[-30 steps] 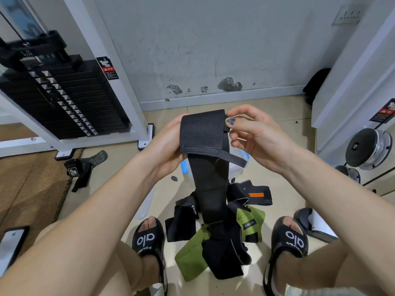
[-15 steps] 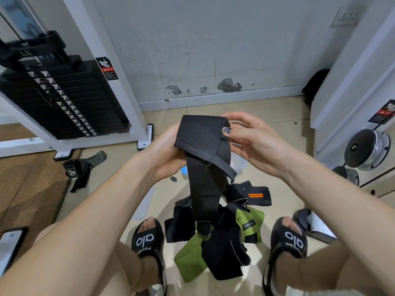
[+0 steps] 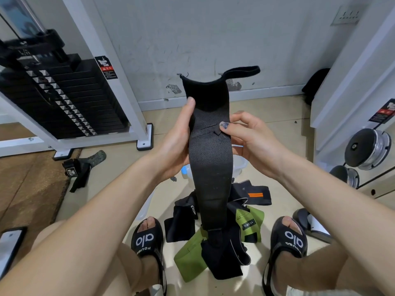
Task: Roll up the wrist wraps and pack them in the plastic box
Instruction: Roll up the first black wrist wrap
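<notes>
A long black wrist wrap [image 3: 210,159] hangs upright between both hands, its thumb loop sticking out at the top right and its lower end reaching the floor pile. My left hand [image 3: 177,142] grips its left edge, thumb up along the fabric. My right hand [image 3: 248,137] pinches the right edge at a small tab. Behind the wrap, a clear plastic box [image 3: 239,165] with a blue part shows only partly. More wraps lie in a pile [image 3: 215,233] on the floor between my feet: black ones, a green one [image 3: 250,223] and one with orange stripes [image 3: 254,195].
A weight stack machine [image 3: 64,97] stands at the left, with a loose strap [image 3: 81,169] on the floor before it. A phone [image 3: 9,244] lies at the lower left. Dumbbells [image 3: 367,148] sit on a rack at the right. My sandalled feet [image 3: 147,242] flank the pile.
The folded top of the wrap has been opened out and now stands up straight, thumb loop at the top. Both hands have shifted lower on its edges.
</notes>
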`<state>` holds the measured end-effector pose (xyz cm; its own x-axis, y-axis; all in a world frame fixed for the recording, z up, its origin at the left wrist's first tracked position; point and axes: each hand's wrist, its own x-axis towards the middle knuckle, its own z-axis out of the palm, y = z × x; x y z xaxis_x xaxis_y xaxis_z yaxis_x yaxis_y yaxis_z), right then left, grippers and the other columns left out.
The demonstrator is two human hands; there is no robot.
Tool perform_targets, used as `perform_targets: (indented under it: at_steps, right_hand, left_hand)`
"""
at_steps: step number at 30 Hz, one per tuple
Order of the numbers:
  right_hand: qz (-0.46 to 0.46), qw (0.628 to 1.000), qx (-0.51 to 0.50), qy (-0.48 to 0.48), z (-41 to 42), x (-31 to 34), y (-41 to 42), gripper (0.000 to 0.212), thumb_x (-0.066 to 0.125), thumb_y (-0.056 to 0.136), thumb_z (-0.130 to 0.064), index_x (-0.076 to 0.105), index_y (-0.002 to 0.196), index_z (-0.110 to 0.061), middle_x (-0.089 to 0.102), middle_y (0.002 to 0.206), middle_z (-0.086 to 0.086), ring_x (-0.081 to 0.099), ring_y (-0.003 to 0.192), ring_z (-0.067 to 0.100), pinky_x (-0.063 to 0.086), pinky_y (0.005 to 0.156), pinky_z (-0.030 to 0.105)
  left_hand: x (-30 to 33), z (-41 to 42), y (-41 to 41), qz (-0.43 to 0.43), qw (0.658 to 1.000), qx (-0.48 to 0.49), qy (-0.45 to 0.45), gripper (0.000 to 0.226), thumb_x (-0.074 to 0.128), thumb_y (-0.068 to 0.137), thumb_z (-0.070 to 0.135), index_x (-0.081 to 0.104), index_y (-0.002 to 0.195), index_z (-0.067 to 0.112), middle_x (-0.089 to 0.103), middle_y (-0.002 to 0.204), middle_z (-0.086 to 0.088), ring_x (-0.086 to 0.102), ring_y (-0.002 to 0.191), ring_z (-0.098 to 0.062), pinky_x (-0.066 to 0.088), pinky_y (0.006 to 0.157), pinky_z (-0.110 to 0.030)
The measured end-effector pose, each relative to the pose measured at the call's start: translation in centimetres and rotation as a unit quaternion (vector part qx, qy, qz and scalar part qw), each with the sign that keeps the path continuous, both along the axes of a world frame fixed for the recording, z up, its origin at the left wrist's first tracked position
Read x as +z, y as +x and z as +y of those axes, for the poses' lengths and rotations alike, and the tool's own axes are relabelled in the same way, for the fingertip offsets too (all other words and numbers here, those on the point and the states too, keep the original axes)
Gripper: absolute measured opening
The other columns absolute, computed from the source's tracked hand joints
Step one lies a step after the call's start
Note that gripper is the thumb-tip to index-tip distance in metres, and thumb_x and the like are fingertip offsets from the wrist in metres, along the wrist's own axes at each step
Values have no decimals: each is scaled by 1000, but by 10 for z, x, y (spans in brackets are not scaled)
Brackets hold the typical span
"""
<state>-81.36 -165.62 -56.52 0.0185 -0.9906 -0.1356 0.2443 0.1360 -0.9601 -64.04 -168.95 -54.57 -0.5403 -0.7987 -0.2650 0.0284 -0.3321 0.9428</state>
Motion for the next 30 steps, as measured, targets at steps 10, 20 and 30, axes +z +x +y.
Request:
perform_targets:
  at_steps: [10, 20, 30]
  right_hand:
    - [59, 998, -36, -6, -1, -5, 4, 18, 63, 101, -26, 53, 96, -13, 63, 93, 9, 59, 79, 22, 52, 61, 24]
    - [80, 994, -70, -11, -1, -7, 9, 27, 62, 102, -29, 52, 84, -13, 60, 76, 1, 59, 69, 15, 49, 59, 21]
    - [11, 997, -71, 17, 1, -3, 9, 17, 62, 102, -24, 53, 91, -14, 64, 85, 4, 61, 70, 18, 53, 64, 27]
  left_hand:
    - [-23, 0, -2, -68, 976, 72, -193, 22, 55, 107, 16, 61, 128, 15, 74, 122, 1, 70, 113, -12, 56, 97, -31]
    - [-24, 0, -4, -62, 968, 101, -219, 23, 58, 105, 12, 65, 126, 7, 75, 119, -6, 72, 112, -19, 58, 96, -33]
    - [-24, 0, -7, -65, 967, 109, -219, 17, 58, 103, 8, 66, 117, 15, 76, 116, -2, 71, 110, -18, 57, 97, -36]
